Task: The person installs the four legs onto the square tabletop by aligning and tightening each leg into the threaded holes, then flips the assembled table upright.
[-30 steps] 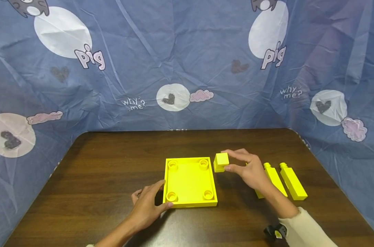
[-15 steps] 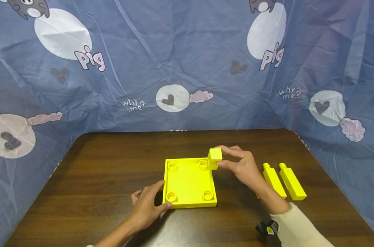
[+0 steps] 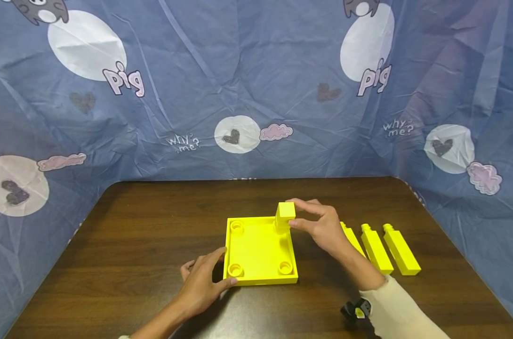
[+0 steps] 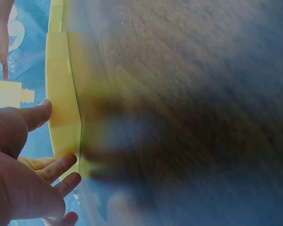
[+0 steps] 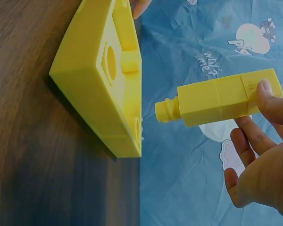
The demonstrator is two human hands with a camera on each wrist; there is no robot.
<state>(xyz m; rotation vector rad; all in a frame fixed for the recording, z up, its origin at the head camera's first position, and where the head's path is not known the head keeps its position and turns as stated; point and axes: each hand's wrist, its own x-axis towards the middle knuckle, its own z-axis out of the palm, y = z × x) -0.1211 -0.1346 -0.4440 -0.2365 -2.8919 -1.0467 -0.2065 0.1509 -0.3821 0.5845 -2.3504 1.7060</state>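
A yellow square tabletop (image 3: 258, 252) lies with its rimmed underside up, a round socket in each corner. My left hand (image 3: 202, 282) holds its near left corner, thumb on the near side and fingers against the left side. My right hand (image 3: 322, 228) pinches a yellow table leg (image 3: 285, 212) near its plain end, upright over the far right socket. In the right wrist view, the threaded end of that leg (image 5: 221, 98) points at the tabletop (image 5: 89, 70), with a gap between them. From the head, the leg covers that socket.
Several more yellow legs lie to the right: one (image 3: 353, 241) partly behind my right forearm, another (image 3: 376, 250) beside it, then an outer one (image 3: 402, 250). The brown wooden table (image 3: 155, 212) ends at a blue printed cloth (image 3: 282, 56) behind and at both sides.
My right hand has carried the leg left, from beside the tabletop to above its far right corner. The nearest spare leg shows more from behind my arm. My left hand has stayed put.
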